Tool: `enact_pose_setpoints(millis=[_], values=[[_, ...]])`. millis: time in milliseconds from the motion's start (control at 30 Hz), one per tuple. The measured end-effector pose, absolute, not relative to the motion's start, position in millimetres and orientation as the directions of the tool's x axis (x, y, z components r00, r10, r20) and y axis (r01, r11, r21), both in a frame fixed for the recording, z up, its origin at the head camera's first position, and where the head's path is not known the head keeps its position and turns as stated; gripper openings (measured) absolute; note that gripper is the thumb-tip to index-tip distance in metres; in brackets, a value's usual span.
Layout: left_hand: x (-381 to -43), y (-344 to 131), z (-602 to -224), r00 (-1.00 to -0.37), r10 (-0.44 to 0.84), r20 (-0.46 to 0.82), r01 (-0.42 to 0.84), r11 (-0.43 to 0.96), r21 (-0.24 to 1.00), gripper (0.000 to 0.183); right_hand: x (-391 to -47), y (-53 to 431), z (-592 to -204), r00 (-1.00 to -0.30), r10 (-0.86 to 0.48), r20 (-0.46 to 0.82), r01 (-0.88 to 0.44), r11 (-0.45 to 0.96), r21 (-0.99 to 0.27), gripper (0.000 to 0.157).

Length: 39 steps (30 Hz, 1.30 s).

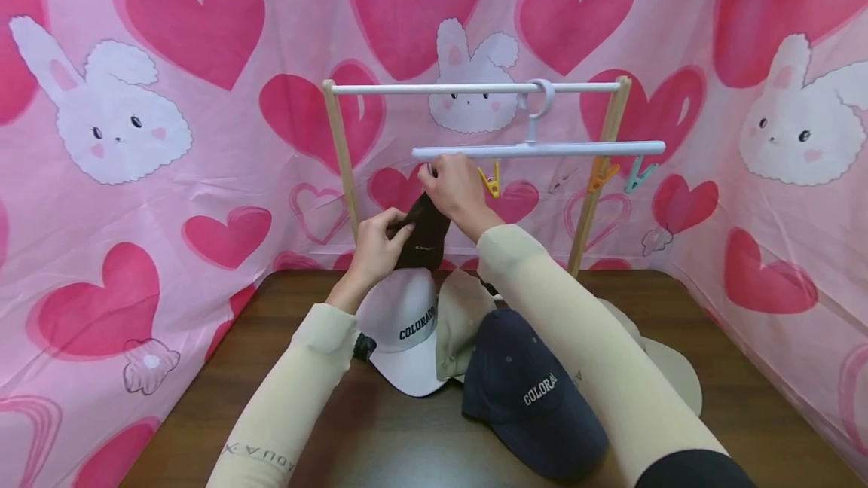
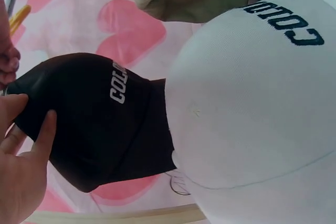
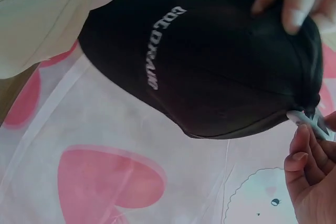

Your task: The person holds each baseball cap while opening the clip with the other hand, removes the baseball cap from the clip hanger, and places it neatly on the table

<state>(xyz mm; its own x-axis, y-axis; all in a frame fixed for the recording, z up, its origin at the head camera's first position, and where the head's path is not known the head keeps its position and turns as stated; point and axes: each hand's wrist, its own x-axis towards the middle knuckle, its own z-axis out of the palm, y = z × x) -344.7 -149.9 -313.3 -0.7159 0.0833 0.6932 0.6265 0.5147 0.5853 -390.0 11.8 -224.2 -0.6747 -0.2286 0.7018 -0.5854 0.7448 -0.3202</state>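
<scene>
A black cap [image 1: 426,238] with white lettering hangs crown up below the left end of the white hanger [image 1: 576,149]. My left hand [image 1: 380,245] pinches its fabric, thumb and fingers on the crown in the left wrist view. At the cap's upper edge, my right hand [image 1: 456,185] pinches a pale grey clothespin [image 3: 310,123], whose jaws meet the cloth. In the head view that clothespin is mostly covered by the fingers. Directly beneath the black cap sits a white cap [image 1: 400,315] with dark lettering.
A wooden rack with a white rod [image 1: 441,89] carries the hanger. Yellow [image 1: 492,181], pink [image 1: 561,181], orange [image 1: 600,175] and teal [image 1: 640,175] clothespins hang along it. Beige [image 1: 461,318], navy [image 1: 525,398] and another beige cap [image 1: 674,375] lie on the brown table [image 1: 380,443].
</scene>
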Motion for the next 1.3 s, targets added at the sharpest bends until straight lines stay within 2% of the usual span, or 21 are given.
enact_pose_setpoints(millis=[200, 433, 533, 733, 900, 1133, 1300], values=[[-353, -143, -323, -0.767, 0.047, 0.640, 0.569, 0.510, 0.645, 0.005, -389, 18, -221, -0.668, -0.206, 0.715, -0.599, 0.719, -0.352, 0.048], [-358, -139, -328, -0.783, -0.022, 0.622, 0.544, 0.461, 0.701, 0.008, -385, 25, -220, -0.684, -0.203, 0.701, -0.582, 0.731, -0.356, 0.038], [-358, -138, -329, -0.787, -0.037, 0.616, 0.545, 0.426, 0.722, 0.009, -379, 35, -219, -0.679, -0.206, 0.705, -0.597, 0.713, -0.367, 0.042], [-361, -139, -330, -0.792, -0.078, 0.606, 0.565, 0.283, 0.775, 0.012, -367, 67, -218, -0.666, -0.183, 0.723, -0.625, 0.667, -0.406, 0.039], [-362, -139, -332, -0.828, -0.095, 0.553, 0.534, 0.167, 0.829, 0.015, -358, 93, -224, -0.662, -0.157, 0.733, -0.636, 0.635, -0.438, 0.039], [-364, -137, -344, -0.916, -0.088, 0.391, 0.394, -0.020, 0.919, 0.016, -343, 123, -244, -0.680, -0.177, 0.712, -0.644, 0.609, -0.463, 0.039], [-367, -132, -354, -0.949, -0.029, 0.315, 0.316, -0.103, 0.943, 0.018, -332, 142, -258, -0.672, -0.194, 0.715, -0.647, 0.623, -0.439, 0.036]])
